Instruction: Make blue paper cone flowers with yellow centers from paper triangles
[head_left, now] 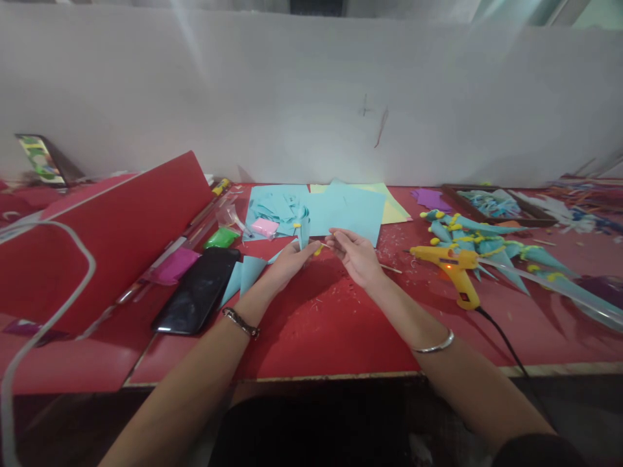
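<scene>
My left hand [291,264] is closed around a light-blue paper cone [304,232], which stands upright from the fingers with yellow bits on it. Close by its fingertips shows a small yellow piece [318,250]. Opposite, my right hand [357,258] is pinched; a thin pale stick seems to run from its fingertips toward the yellow piece, too small to make out well. Rolled blue paper pieces [250,275] lie beside my left wrist. Behind both hands are flat blue paper sheets [348,211].
A yellow glue gun [450,263] with a lit orange light lies at right, its cord over the table edge. Beyond it are several blue cones with yellow trim [491,246] and a tray [450,194]. Left are a black phone [197,292], clay packets [221,238] and a red board [136,227].
</scene>
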{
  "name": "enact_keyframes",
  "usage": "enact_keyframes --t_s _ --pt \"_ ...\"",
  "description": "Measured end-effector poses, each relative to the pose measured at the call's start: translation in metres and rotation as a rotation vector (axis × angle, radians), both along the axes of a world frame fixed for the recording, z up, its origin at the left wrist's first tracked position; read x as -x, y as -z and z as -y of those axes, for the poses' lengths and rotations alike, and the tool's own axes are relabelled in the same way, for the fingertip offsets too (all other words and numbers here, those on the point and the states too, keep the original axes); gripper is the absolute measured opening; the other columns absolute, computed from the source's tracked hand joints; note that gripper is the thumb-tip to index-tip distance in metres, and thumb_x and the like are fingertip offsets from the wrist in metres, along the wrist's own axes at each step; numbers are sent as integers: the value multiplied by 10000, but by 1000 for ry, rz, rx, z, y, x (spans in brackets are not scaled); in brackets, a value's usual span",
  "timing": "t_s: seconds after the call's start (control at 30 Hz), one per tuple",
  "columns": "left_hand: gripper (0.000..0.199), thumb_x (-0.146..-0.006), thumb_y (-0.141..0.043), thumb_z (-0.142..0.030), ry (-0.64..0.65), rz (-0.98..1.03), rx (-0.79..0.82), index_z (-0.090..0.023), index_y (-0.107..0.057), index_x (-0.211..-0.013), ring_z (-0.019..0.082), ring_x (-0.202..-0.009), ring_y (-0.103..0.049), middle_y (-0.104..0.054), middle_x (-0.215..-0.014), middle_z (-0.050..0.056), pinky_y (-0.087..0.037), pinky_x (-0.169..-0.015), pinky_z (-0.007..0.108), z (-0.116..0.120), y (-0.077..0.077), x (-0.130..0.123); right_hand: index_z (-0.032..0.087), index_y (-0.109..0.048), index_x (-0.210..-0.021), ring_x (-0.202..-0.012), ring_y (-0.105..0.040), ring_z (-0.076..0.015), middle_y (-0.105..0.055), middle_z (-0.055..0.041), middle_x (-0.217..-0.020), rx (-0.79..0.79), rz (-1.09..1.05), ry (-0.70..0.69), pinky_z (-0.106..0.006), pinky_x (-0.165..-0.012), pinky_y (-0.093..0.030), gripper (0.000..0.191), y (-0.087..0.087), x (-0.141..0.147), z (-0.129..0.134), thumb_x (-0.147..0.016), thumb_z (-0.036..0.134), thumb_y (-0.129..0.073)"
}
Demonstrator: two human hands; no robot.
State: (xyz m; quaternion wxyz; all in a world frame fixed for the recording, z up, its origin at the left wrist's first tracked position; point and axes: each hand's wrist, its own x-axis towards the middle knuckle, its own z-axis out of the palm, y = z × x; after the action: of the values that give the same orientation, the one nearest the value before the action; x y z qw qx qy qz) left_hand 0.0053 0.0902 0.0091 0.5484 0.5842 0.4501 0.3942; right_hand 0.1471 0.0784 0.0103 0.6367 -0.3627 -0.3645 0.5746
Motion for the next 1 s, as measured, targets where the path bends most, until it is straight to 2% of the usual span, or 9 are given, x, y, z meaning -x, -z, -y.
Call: enact_keyframes --t_s 0.1,0.17,0.37,0.43,0.57,0.7,0.77,0.9,1.0 --pt "322 -701 -546 -471 0 -13 4 -178 -463 -598 64 -439 -264 -302 -484 -59 -175 -454 239 0 -1 0 168 -594 -638 -483 -527 -47 -593 40 -554 -2 25 20 -178 -503 -445 182 -1 -1 1 -620 335 -662" --pt "329 -697 -548 -477 -2 -16 7 -178 -454 -595 64 -439 -271 -311 -485 -58 -177 -456 239 0 -1 -1 166 -579 -601 -427 -481 -35 -564 55 -507 -5 48 43 -171 -456 -416 192 -2 -1 1 -603 331 -677" --pt "322 -697 -546 -467 13 -12 -2 -173 -462 -597 63 -441 -271 -311 -483 -56 -172 -452 236 2 -4 0 166 -627 -747 -694 -628 -103 -667 -2 -685 29 11 14 -239 -709 -481 168 -4 0 1 -609 250 -674" --pt "321 -691 -550 -464 17 -9 -9 -168 -467 -600 60 -444 -269 -315 -489 -57 -176 -451 230 2 -4 -1 160 -625 -726 -662 -628 -98 -664 -5 -663 38 4 4 -228 -675 -483 153 -2 -1 1 -640 284 -652" --pt "338 -676 -554 -481 7 -21 -4 -158 -474 -619 55 -443 -269 -324 -492 -61 -174 -449 223 3 -4 -2 155 -618 -659 -454 -535 -45 -600 38 -519 30 63 23 -179 -493 -426 189 0 -3 0 -644 342 -644" --pt "358 -661 -562 -505 5 -13 -8 -158 -480 -633 57 -443 -273 -326 -488 -66 -166 -453 225 2 -2 -2 161 -635 -718 -594 -596 -70 -647 20 -615 33 52 23 -200 -637 -460 176 -1 -2 0 -575 237 -702" --pt "351 -660 -565 -501 12 -10 -14 -161 -482 -633 60 -448 -277 -326 -487 -65 -167 -459 229 1 -1 -1 163 -634 -734 -662 -617 -95 -662 0 -666 35 35 12 -231 -698 -465 171 -2 -1 1 -595 247 -689" --pt "341 -679 -553 -489 21 -23 -1 -163 -472 -623 60 -447 -269 -318 -489 -63 -171 -464 235 1 -1 -1 158 -628 -680 -488 -546 -65 -600 24 -545 12 97 24 -209 -525 -434 203 -2 -2 1 -676 360 -611" --pt "339 -675 -558 -488 18 -16 3 -161 -478 -637 58 -451 -277 -330 -501 -63 -187 -471 230 1 -1 -1 153 -634 -648 -432 -470 -33 -544 58 -490 -20 136 66 -180 -476 -397 157 0 -3 0 -650 310 -640"
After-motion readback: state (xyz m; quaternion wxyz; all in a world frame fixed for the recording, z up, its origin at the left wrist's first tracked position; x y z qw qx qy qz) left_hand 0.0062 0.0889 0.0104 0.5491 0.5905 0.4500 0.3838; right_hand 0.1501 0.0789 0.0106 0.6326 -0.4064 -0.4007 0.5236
